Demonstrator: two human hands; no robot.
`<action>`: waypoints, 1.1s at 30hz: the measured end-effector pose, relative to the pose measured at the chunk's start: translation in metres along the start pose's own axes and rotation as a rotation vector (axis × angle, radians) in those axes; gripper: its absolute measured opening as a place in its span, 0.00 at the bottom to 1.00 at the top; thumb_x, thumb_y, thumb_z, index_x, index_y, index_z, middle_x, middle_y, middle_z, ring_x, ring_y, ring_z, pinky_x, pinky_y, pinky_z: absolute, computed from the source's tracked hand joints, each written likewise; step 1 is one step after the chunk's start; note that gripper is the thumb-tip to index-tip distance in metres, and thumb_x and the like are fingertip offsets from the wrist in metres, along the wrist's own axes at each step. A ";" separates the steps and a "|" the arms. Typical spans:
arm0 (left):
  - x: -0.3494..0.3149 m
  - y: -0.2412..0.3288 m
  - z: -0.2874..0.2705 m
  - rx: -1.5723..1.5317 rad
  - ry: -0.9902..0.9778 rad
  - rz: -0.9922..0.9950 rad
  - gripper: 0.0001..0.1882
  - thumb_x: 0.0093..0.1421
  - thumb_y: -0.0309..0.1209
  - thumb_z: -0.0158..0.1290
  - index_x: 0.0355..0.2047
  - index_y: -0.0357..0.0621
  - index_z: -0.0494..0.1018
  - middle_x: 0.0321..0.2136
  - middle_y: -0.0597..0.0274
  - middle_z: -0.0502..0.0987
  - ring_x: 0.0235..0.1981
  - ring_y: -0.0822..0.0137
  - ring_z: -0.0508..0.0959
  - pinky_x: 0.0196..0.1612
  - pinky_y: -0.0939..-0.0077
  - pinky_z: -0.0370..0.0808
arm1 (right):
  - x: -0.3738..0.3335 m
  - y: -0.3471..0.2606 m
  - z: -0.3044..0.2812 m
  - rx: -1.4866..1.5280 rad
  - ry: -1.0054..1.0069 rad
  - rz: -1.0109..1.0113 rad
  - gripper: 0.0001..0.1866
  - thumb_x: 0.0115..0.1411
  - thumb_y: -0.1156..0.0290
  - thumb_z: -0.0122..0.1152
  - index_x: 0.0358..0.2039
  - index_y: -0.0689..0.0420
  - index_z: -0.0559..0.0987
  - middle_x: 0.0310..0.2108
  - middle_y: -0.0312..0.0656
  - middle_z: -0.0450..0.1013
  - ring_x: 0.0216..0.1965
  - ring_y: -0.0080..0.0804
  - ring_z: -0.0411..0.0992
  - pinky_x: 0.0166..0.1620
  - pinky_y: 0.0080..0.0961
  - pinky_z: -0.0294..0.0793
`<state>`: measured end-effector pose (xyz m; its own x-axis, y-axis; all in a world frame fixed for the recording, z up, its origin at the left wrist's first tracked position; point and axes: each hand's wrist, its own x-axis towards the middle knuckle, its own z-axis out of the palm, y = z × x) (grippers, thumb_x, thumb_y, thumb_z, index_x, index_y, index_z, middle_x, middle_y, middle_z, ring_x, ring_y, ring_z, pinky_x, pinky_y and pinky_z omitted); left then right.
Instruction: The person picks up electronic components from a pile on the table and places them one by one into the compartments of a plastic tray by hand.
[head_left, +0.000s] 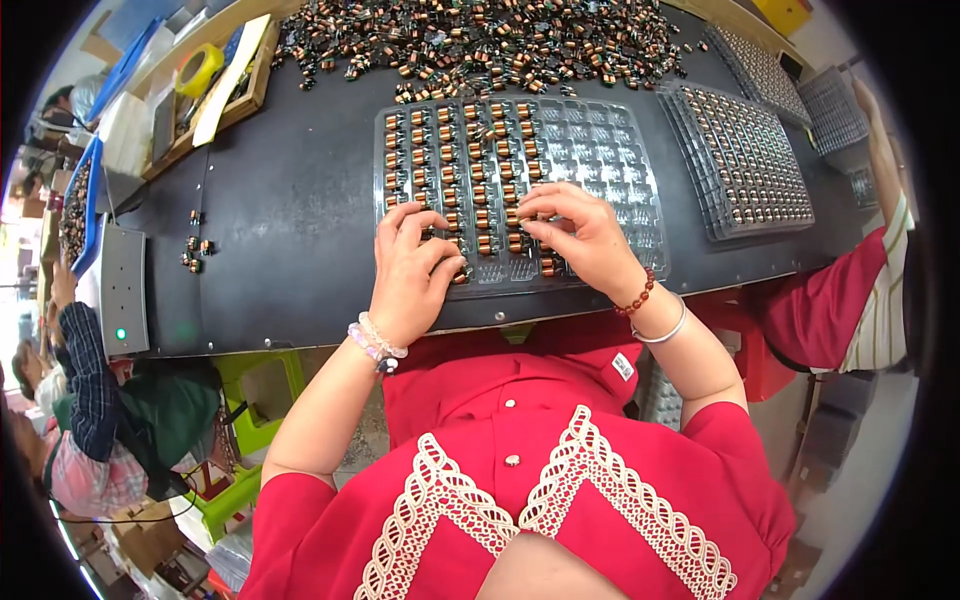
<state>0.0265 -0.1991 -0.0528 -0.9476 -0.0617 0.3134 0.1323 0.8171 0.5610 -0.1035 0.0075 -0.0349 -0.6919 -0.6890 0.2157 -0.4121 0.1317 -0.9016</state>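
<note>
Fingertips of both hands, left (410, 275) and right (580, 240), pinch coils (482, 218) over tray (620, 160); crowded pockets beneath risk knocking seated neighbours loose.

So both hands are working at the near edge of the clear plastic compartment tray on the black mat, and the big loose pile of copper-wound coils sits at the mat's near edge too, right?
Not quite. The head view shows the loose pile of copper-wound coils at the mat's far edge, beyond the clear plastic compartment tray. The left hand and right hand do work at the tray's near edge on the black mat.

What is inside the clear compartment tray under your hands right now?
The clear tray holds small copper-wound coils in its left columns; right-side pockets look empty. The left hand and right hand cover near-edge pockets.
</note>
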 end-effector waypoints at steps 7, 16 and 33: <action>0.004 0.000 -0.005 -0.083 -0.080 -0.087 0.05 0.51 0.28 0.60 0.28 0.43 0.77 0.46 0.61 0.70 0.58 0.51 0.60 0.59 0.55 0.59 | -0.009 0.005 0.002 -0.003 0.019 -0.016 0.08 0.55 0.77 0.61 0.37 0.59 0.81 0.39 0.41 0.76 0.35 0.27 0.75 0.35 0.21 0.76; -0.011 0.012 -0.015 0.062 -0.010 0.105 0.09 0.48 0.27 0.62 0.32 0.45 0.79 0.47 0.60 0.72 0.58 0.48 0.62 0.58 0.58 0.63 | -0.012 0.010 0.001 -0.025 0.075 -0.061 0.08 0.55 0.77 0.62 0.37 0.60 0.80 0.39 0.43 0.76 0.34 0.28 0.76 0.36 0.22 0.76; 0.137 -0.028 0.016 0.201 -0.089 0.255 0.15 0.58 0.25 0.51 0.46 0.44 0.75 0.40 0.55 0.74 0.45 0.55 0.72 0.50 0.64 0.69 | -0.023 -0.012 -0.003 -0.596 0.073 -0.404 0.14 0.46 0.76 0.68 0.35 0.56 0.79 0.36 0.38 0.76 0.33 0.35 0.73 0.35 0.27 0.75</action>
<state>-0.1117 -0.2217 -0.0379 -0.9141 0.2028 0.3512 0.3171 0.8971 0.3075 -0.0848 0.0240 -0.0278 -0.4466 -0.7196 0.5317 -0.8828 0.2575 -0.3929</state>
